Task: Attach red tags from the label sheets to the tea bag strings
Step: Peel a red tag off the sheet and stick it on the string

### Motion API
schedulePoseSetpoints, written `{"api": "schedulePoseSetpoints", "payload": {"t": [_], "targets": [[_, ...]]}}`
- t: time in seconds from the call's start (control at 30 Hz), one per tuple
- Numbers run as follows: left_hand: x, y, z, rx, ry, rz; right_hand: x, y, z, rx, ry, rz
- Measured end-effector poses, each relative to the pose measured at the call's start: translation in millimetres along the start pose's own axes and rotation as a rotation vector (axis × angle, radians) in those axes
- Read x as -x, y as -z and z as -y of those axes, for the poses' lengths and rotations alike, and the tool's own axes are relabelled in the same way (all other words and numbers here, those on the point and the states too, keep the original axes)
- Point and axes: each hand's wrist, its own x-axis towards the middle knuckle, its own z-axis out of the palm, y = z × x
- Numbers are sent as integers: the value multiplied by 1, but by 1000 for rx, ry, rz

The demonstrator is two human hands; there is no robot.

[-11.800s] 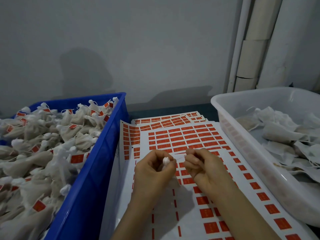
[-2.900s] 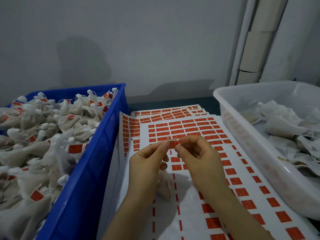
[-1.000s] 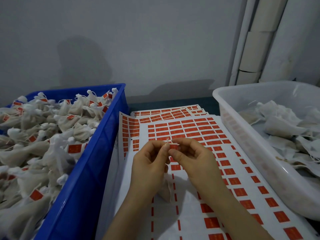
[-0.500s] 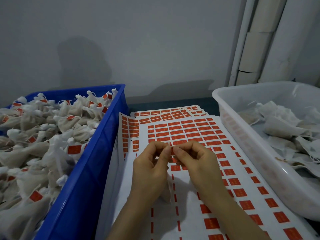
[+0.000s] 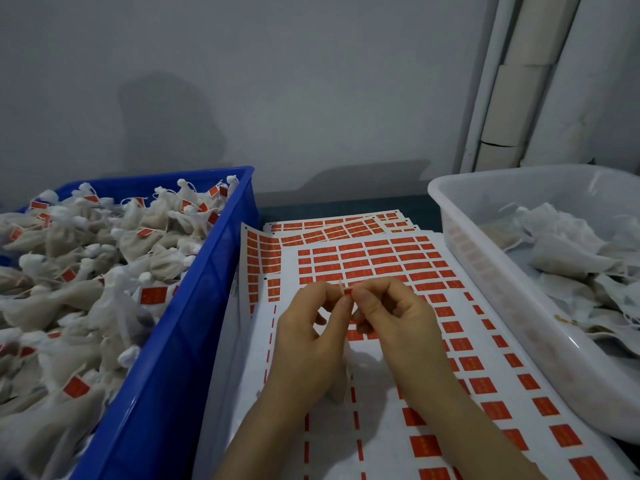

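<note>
While both hands are meeting above the sheet (image 5: 329, 438), the tag (image 5: 347, 292) is sitting right between their fingertips. Left hand (image 5: 306, 341) is pinching it from the left with thumb and forefinger, and right hand (image 5: 398, 320) is pinching it from the right the same way. Tag is showing mostly edge-on, so its long axis is hard to call. String (image 5: 341, 283) is poking up just above the pinch and seems to be running vertically through it. Bag (image 5: 341, 388) is hanging below, between the wrists; can't tell if it's touching the sheet.

Likely step: pressing the tag closed around the string. Key relation: the string needs to be lying inside the fold, not beside it.

Blue bin (image 5: 194, 296) with tagged bags (image 5: 104, 271) is sitting just left, nearer the left hand, and only its raised wall is standing between. White bin (image 5: 485, 289) with untagged bags (image 5: 571, 258) is sitting to the right.
</note>
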Motion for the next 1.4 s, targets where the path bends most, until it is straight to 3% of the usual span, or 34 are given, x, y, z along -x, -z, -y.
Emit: {"api": "schedulePoseSetpoints", "payload": {"t": [0.1,0.17,0.23,0.37,0.47,0.67,0.8,0.93,1.07,1.2,1.4], "targets": [[-4,-21,5,20,83,40,10,-9,16,-122,19,108],[3,-26,5,134,133,122,14,-13,37,-76,-6,153],[-2,-20,1,189,109,31,9,-13,16,-104,21,155],[-2,13,-6,388,82,-108,0,-7,-13,221,-62,252],[-4,8,-4,412,105,-140,2,-13,-13,332,-76,308],[-6,6,1,369,134,-103,-2,-5,-19,301,-26,154],[-6,5,3,237,188,108,-4,-1,-17,217,-44,-4],[-3,1,1,7,111,262,-4,4,-9,94,-33,-65],[-4,3,3,53,100,126,-5,3,-8,69,-12,-86],[-8,9,0,151,105,-147,-11,5,-15,84,-97,-156],[-20,28,-19,254,20,-540,-15,-2,-29,154,-198,-125]]}}
